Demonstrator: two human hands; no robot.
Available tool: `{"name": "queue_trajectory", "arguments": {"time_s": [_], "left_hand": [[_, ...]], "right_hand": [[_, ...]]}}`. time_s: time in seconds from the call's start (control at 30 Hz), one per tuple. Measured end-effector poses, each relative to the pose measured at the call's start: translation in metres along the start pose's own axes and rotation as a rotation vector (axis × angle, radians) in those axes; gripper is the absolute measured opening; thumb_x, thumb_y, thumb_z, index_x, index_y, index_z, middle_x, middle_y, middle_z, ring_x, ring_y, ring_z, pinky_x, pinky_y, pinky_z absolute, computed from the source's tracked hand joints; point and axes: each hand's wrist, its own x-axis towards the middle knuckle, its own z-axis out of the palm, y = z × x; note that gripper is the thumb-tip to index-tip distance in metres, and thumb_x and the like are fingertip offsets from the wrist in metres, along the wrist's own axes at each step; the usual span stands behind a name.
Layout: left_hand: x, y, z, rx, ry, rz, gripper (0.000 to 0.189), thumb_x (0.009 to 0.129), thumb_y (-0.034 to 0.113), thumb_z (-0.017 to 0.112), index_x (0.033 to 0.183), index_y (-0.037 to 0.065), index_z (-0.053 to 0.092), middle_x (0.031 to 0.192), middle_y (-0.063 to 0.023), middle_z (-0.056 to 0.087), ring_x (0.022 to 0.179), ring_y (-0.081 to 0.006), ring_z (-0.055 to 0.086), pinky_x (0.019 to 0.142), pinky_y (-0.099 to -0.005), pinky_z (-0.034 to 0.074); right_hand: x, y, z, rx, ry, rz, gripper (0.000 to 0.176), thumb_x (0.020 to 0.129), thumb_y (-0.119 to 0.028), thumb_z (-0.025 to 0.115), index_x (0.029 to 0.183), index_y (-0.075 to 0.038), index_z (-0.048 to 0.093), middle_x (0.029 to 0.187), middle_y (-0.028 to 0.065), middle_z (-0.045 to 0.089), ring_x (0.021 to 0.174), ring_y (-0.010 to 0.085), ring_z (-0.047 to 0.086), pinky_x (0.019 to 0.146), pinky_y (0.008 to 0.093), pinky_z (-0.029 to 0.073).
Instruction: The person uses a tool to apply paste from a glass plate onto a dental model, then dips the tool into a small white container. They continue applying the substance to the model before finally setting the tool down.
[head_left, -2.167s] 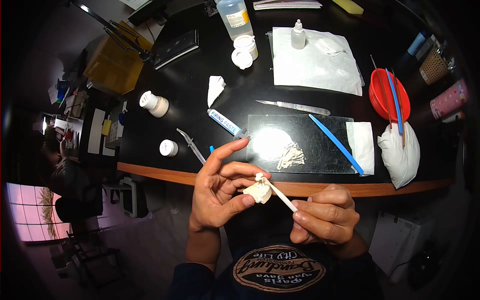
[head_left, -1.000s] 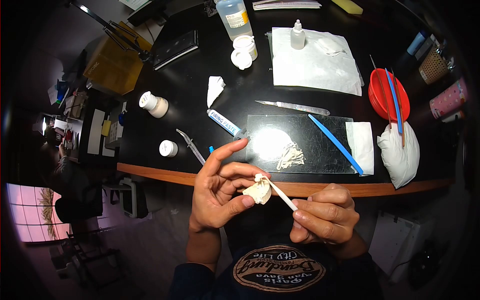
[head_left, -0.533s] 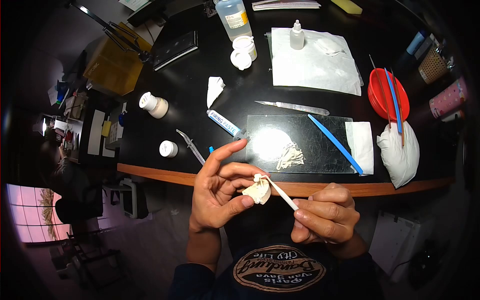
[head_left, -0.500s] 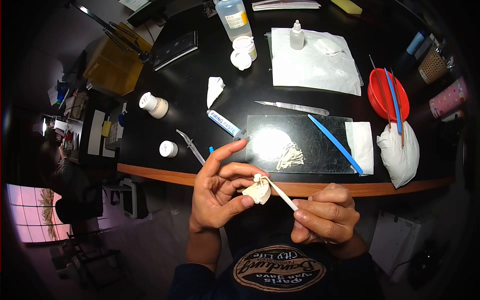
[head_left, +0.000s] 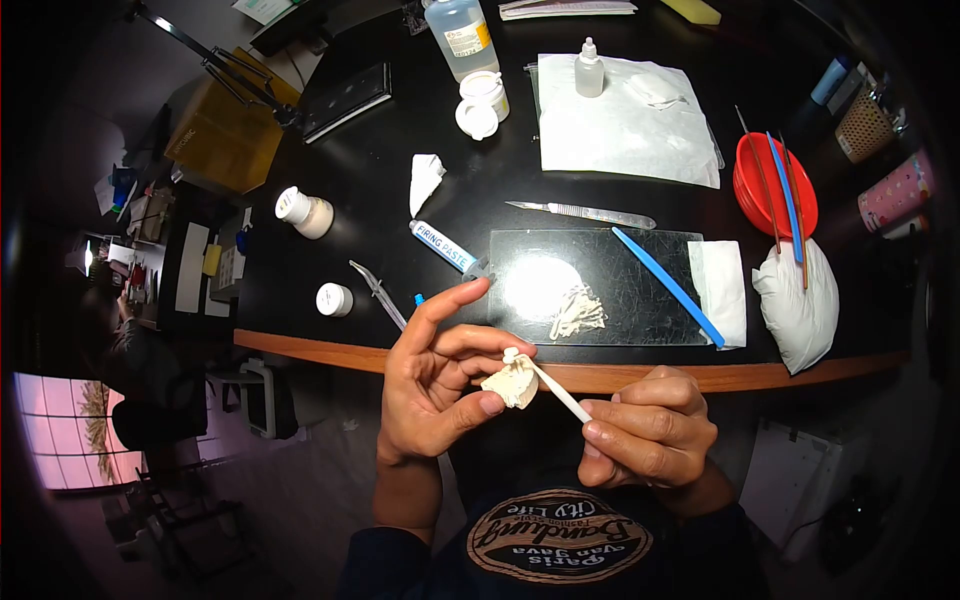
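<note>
My left hand [head_left: 435,385] holds a small cream-coloured model [head_left: 511,383] between thumb and fingers, with the index finger raised. In my right hand [head_left: 650,430] is a slim white tool [head_left: 563,394], pinched by thumb and fingers, its tip at the model's upper right side. Whether the tip touches the model is too small to tell. Beyond my hands, a glass plate [head_left: 630,290] bears a pile of cream paste [head_left: 578,312] and a blue stick [head_left: 667,285]. A tube marked "Firing Paste" [head_left: 442,246] lies at its left edge.
A scalpel [head_left: 582,213] lies behind the plate. Jars [head_left: 304,212], tweezers [head_left: 376,290] and a large bottle [head_left: 462,38] stand or lie leftward. At right are a red bowl [head_left: 752,190] holding tools and a white bag [head_left: 800,310]. A person [head_left: 125,340] is far left.
My hands and the model have barely moved. The tool's angle against the model has changed slightly, and the view has shifted a little.
</note>
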Motion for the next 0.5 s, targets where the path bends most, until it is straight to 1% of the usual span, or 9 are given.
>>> {"name": "queue_trajectory", "arguments": {"time_s": [0.3, 0.5], "left_hand": [[0.0003, -0.0005, -0.0009, 0.001, -0.01, 0.009, 0.088, 0.085, -0.003, 0.079, 0.155, -0.009, 0.025, 0.122, -0.0308, 0.067, 0.113, -0.0307, 0.071, 0.101, -0.0369, 0.057], [-0.0001, -0.0004, 0.0007, -0.007, 0.007, 0.005, 0.088, 0.085, -0.002, 0.079, 0.155, -0.009, 0.025, 0.121, -0.0308, 0.067, 0.113, -0.0307, 0.071, 0.101, -0.0372, 0.057]], "right_hand": [[-0.0008, 0.0015, 0.0012, -0.002, 0.007, -0.014, 0.019, 0.093, -0.031, 0.079, 0.093, -0.011, 0.078, 0.086, -0.0025, 0.075, 0.078, 0.0105, 0.062, 0.049, 0.0206, 0.045], [0.0003, 0.0018, 0.0022, 0.004, 0.012, -0.017, 0.018, 0.093, -0.029, 0.079, 0.093, -0.01, 0.078, 0.085, -0.0012, 0.075, 0.075, 0.0105, 0.063, 0.047, 0.0203, 0.044]]}}
